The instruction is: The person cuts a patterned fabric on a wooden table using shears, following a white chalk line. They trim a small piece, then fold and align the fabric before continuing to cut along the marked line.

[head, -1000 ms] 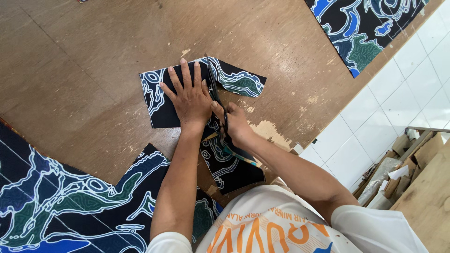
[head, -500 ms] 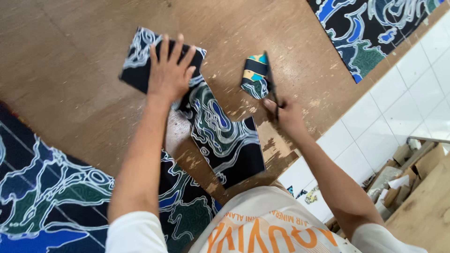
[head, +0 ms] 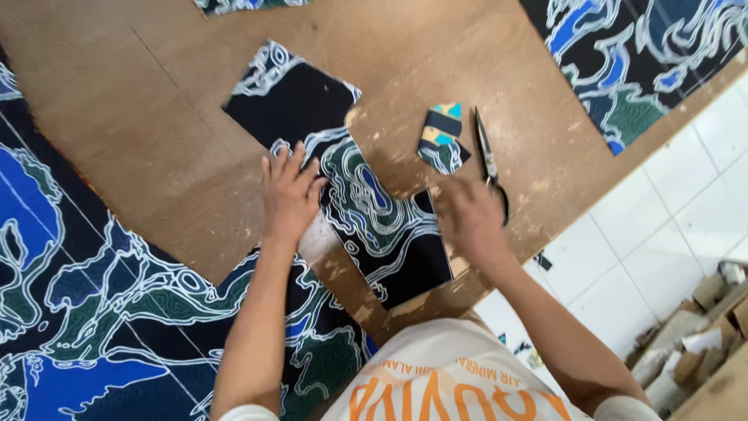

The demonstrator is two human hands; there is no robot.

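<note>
Scissors [head: 488, 160] now lie on the board, dropped | right hand [head: 467, 220] empty, loose beside them | left hand [head: 290, 195] flat on cloth [head: 366, 210] | I read cutting as paused

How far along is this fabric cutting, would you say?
One small offcut already lies apart on the wooden board, and the scissors are set down beside it. In hand: the left hand lies flat on the dark patterned piece, while the right hand, blurred, is over its edge near the scissors. Left: large uncut patterned cloth lies at the left of the board.
</note>
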